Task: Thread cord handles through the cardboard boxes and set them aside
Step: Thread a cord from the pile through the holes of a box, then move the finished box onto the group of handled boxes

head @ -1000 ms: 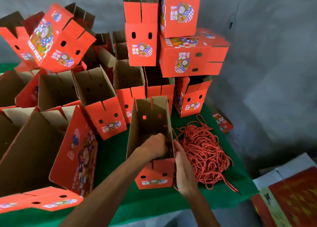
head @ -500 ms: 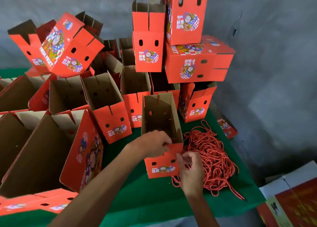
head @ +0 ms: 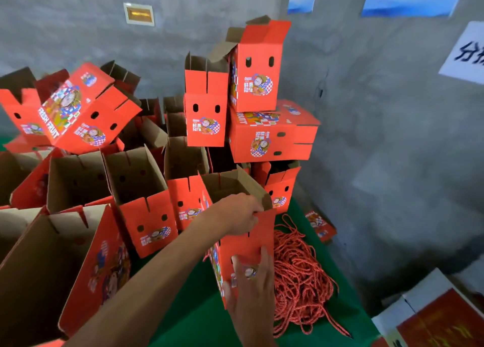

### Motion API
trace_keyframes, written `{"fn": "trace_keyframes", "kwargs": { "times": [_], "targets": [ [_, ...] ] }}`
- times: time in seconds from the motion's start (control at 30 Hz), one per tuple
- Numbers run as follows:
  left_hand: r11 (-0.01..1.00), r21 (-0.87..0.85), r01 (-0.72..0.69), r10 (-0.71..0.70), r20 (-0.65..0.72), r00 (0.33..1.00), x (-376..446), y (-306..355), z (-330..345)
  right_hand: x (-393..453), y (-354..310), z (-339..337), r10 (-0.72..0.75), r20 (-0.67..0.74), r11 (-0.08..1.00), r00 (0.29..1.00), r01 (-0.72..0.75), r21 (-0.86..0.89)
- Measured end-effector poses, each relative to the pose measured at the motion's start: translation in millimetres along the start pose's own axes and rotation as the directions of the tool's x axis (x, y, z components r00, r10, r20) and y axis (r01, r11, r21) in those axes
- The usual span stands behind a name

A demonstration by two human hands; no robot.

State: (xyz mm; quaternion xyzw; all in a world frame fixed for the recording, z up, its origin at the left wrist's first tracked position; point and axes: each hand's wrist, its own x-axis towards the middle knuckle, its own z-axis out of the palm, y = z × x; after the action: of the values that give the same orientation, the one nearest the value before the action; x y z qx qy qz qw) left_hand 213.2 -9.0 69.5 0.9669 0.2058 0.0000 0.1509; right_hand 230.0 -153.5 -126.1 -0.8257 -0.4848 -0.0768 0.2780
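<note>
An open red cardboard box [head: 258,231] stands tilted on the green table [head: 193,318], its brown inside facing up. My left hand [head: 237,213] grips the box's top front edge, fingers curled over the rim. My right hand [head: 251,289] lies flat against the box's red front panel near its two holes, fingers straight. A heap of red cord handles [head: 301,278] lies on the table just right of the box. Whether a cord runs through this box I cannot tell.
Several open red boxes [head: 141,202] crowd the table's left and back, some stacked high [head: 256,84] against the grey wall. A large open box [head: 52,268] lies at the near left. Flat printed cartons [head: 440,320] sit at the lower right.
The box has been lifted and tipped toward the stack. My right hand moved from its side corner onto the front panel; my left hand keeps hold of the top edge. The view tilted upward.
</note>
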Motion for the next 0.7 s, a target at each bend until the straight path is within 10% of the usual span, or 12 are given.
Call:
{"fn": "trace_keyframes", "kwargs": {
  "times": [0.7],
  "targets": [
    [0.922, 0.387, -0.024, 0.163, -0.331, 0.93, -43, 124, -212, 130, -69, -131, -0.145, -0.463, 0.983, 0.874, 0.18, 0.03]
  ]
}}
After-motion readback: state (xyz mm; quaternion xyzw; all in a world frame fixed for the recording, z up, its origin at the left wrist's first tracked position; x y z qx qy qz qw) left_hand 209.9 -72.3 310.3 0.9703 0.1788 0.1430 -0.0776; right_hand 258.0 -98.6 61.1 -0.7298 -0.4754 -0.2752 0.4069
